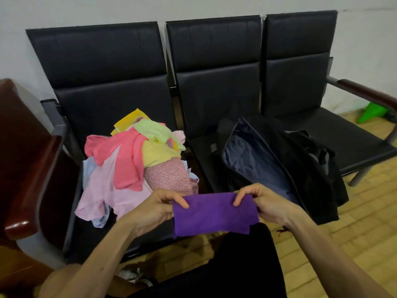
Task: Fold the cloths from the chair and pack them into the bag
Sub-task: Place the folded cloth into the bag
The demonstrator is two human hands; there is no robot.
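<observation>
purple cloth [214, 214] pinched at its top corners by my left hand [154, 208] and right hand [265, 203], cloth pile [133, 164] on left seat, open bag [275, 164] beside it

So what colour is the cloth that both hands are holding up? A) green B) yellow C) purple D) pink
C: the left hand and the right hand each pinch a top corner of the purple cloth, held in front of the chair; the pink, yellow and green ones lie in the pile on the left seat.
</observation>
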